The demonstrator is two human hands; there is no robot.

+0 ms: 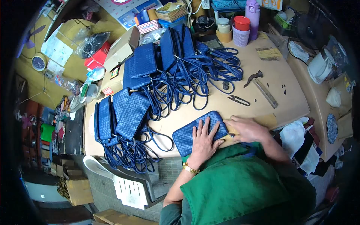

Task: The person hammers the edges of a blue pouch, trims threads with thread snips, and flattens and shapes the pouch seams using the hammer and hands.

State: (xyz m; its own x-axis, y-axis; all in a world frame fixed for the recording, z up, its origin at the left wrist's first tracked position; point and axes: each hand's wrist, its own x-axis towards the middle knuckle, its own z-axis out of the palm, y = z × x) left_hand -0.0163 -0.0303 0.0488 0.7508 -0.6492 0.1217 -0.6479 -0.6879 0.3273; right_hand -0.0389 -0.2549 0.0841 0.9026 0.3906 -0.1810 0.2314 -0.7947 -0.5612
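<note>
A blue woven zip pouch (183,137) lies flat at the table's near edge, against the green apron (240,180). Spread across its top is my left hand (204,137), fingers apart and pressing lightly on the weave. At the pouch's right end, my right hand (245,128) has its fingers curled together beside a small metal fitting (231,134); what they pinch is hidden. Several more blue woven pouches (140,62) with long looped cord straps (195,77) are piled to the left and behind.
Thread snips (239,100), a dark curved tool (253,78) and a flat wooden bar (265,93) lie behind my right hand. A purple bottle (253,18) and a red-lidded cup (241,32) stand at the back. A white plastic chair (129,191) is lower left.
</note>
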